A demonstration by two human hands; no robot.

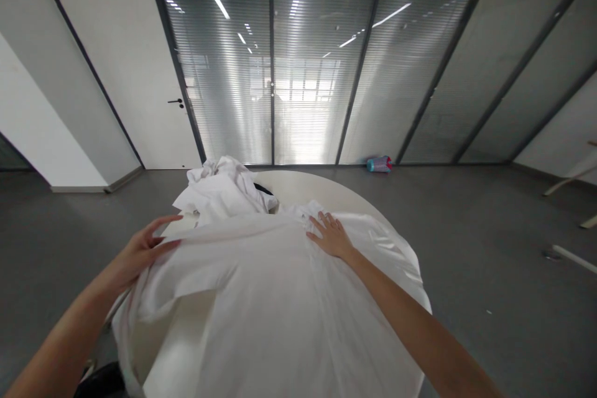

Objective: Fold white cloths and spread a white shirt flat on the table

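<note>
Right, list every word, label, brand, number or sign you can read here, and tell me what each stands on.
No readable text anywhere.
White cloth under the hands: no lettering visible.
Bunched white cloth: none visible.
Blue-and-pink item on the floor: too small and blurred to tell.

Left of the round table (317, 185), the left forearm (68, 329) is bare as far as it shows, slim and smooth in outline, narrowing to an uncovered wrist and a left hand (138, 254) with slender fingers. Over the table's right part, the right forearm (401, 308) is likewise bare and slim, and the right hand (333, 237) wears what looks like a thin ring, its details too small to tell.
</note>
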